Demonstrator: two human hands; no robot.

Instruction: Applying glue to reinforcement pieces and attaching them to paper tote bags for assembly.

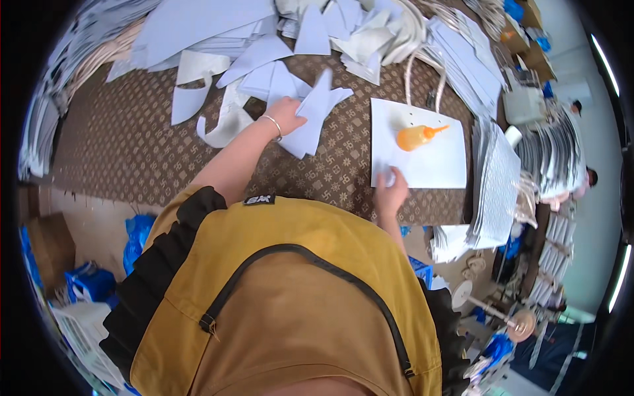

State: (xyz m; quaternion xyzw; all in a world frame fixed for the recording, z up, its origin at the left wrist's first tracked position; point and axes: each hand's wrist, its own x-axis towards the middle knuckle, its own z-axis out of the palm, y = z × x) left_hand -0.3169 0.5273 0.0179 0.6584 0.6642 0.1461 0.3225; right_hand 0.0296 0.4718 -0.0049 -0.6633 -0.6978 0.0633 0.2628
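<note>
Yellow apron (350, 221) with black frills fills the lower middle of the frame, nearest the camera. Beyond it, a counter (145, 152) in brown patterned cloth crosses the upper half.

Just above the frame's center, the left hand (286, 117) appears closed on a piece of white paper (316, 113), among loose cut pieces. Right of center, the right hand (392, 191) has its thumb and fingers curled at the lower left corner of a flat white bag (436, 168); blur hides whether it grips anything. Two pale cord handles (407, 78) rise from the bag's top edge, and an orange-tipped bottle (413, 138) lies on its face.

The paper looks light and fairly stiff, likely to crease if squeezed; a pinch near one edge should suit it, though overlapping pieces could slide together. The bag also seems light, best steadied flat by a corner, since tilting it could roll the bottle. The bottle looks soft-walled, so a gentle hold around its body seems wise.
</note>
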